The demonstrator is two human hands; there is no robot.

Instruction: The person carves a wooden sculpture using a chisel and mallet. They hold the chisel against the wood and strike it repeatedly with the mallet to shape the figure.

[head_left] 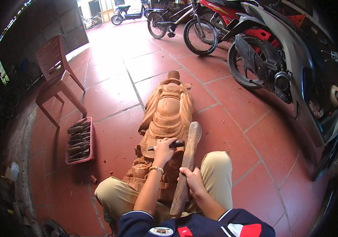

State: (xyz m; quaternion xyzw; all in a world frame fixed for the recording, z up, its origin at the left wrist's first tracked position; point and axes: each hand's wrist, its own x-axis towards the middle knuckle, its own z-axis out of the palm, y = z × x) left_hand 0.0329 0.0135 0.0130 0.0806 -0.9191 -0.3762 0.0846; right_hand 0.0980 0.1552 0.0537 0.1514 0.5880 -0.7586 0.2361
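Note:
A carved wooden statue (168,106) of a robed figure lies on the floor, its head pointing away from me and its base between my knees. My left hand (164,149) is closed around a dark-handled chisel (177,144), held low over the statue's lower part with its blade toward the left. In my right hand (192,179) is a thick wooden mallet (188,158), gripped near its middle; its rounded end points away from me, beside the statue's right edge. The mallet and the chisel are apart by a small gap or just overlap in view; I cannot tell which.
A pink basket (93,146) of several dark-handled tools stands at the left, near a brown plastic chair (54,75). Motorbikes (279,67) and a bicycle (200,37) are parked at the right and far side. Wood chips (93,179) lie on the red tiled floor (252,134).

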